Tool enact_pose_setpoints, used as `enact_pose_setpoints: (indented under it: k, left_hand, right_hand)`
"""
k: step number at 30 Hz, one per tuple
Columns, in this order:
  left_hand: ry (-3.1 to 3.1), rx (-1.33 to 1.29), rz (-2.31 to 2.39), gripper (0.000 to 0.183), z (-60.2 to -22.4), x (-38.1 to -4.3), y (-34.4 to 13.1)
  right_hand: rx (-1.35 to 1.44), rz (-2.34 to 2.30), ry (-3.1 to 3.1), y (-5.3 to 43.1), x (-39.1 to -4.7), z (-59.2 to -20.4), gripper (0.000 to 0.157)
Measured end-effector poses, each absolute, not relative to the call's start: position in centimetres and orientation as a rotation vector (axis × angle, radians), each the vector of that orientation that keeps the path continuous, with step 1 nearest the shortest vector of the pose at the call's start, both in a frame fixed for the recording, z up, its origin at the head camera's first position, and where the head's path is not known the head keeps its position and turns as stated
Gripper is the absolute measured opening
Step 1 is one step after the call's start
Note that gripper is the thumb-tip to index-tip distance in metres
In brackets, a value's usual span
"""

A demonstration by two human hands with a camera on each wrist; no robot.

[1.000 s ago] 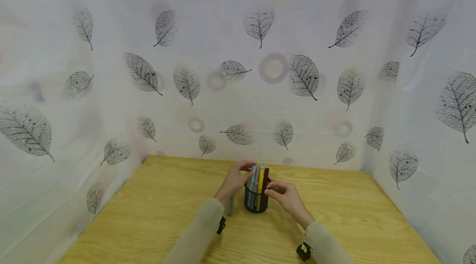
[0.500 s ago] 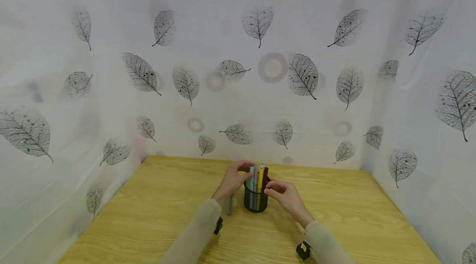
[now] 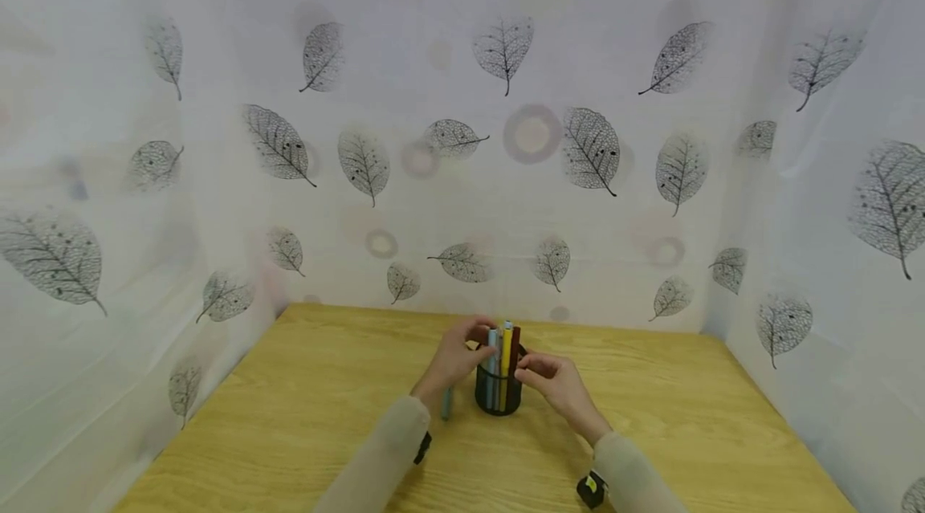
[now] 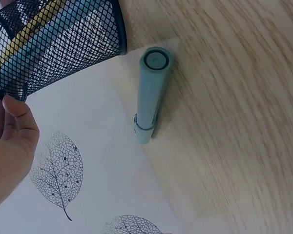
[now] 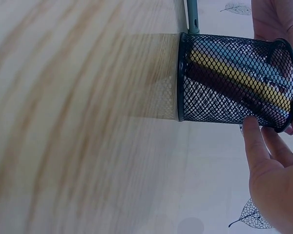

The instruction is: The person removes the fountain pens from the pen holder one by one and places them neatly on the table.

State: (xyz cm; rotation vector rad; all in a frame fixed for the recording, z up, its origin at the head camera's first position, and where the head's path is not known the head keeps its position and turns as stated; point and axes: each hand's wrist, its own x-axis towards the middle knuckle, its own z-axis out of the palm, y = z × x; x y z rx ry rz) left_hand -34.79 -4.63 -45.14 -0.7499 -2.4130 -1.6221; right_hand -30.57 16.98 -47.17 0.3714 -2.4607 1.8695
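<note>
A black mesh pen holder point(image 3: 481, 394) stands upright on the table, holding several markers. Among them are a light blue marker point(image 3: 492, 339), a yellow marker point(image 3: 507, 348) and a dark red marker point(image 3: 515, 348). At the holder's left rim my left hand point(image 3: 451, 359) pinches the light blue marker, its thumb in front; the other fingers are partly hidden behind. From the right, my right hand point(image 5: 278, 183) grips the holder near its rim with thumb and fingers. A teal pen point(image 4: 151, 92) lies on the table left of the holder, its far end hidden by my left wrist in the head view.
The wooden table point(image 3: 289, 409) reaches back to a pale leaf-print curtain point(image 3: 462, 200), which also hangs along both sides. Dark wrist devices sit on both sleeves, one of them a black device point(image 3: 591, 489) on the right.
My left hand has moved slightly down and to the right, and the light blue marker sits a little lower in the holder. The right hand and holder have stayed in place.
</note>
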Motion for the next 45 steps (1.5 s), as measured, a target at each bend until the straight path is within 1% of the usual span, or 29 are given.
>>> enact_pose_setpoints:
  k: [10,21,33,45]
  left_hand:
    - [-2.434,-0.846,-1.532,0.034,-44.8,-34.4,-4.0]
    - [-2.306,-0.733,-1.591,0.036,-44.4,-33.4,-3.8]
    - [-2.237,-0.625,-1.623,0.036,-44.6,-33.7,-3.9]
    - [-2.196,-0.619,-1.659,0.039,-43.8,-33.7,-3.7]
  right_hand:
    - [0.376,1.849,-2.445,17.0,-30.9,-47.0,0.02]
    - [0.344,1.852,-2.449,17.0,-30.8,-46.7,0.021]
    - [0.33,1.88,-2.454,16.9,-30.5,-46.9,0.021]
    - [0.326,1.866,-2.462,16.9,-30.4,-46.8,0.021]
